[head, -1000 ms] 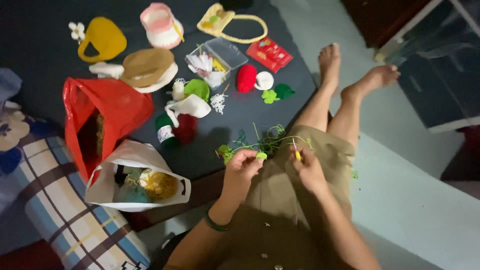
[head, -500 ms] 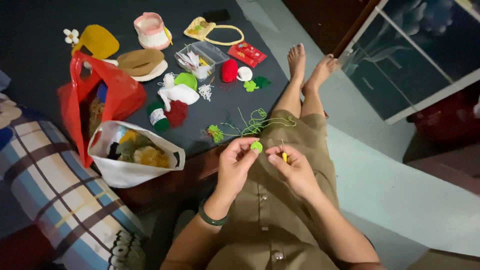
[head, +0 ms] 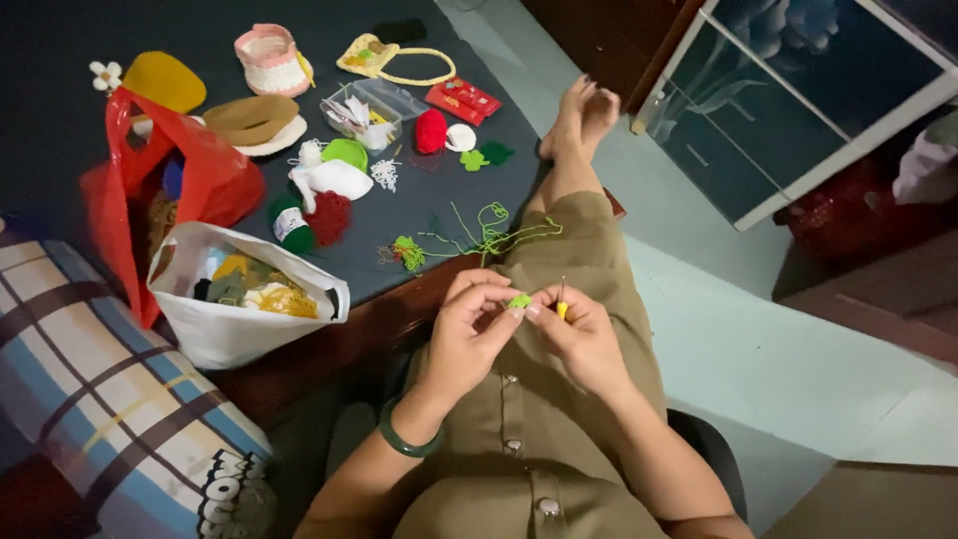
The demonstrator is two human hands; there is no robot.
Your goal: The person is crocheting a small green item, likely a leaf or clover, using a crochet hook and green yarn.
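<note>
A: What is the person working on?

B: The left hand (head: 469, 324) is pinching a small green crochet piece (head: 520, 300) over the lap, fingers closed on it. The right hand (head: 579, 334) is gripping a yellow-handled hook (head: 562, 305) just beside it.

A: And the yarn?

B: Green yarn (head: 489, 235) is trailing from the dark bench (head: 449, 215) toward the hands. A stitch seems underway; the next one likely needs the hook catching the strand while the piece is held steady.
</note>
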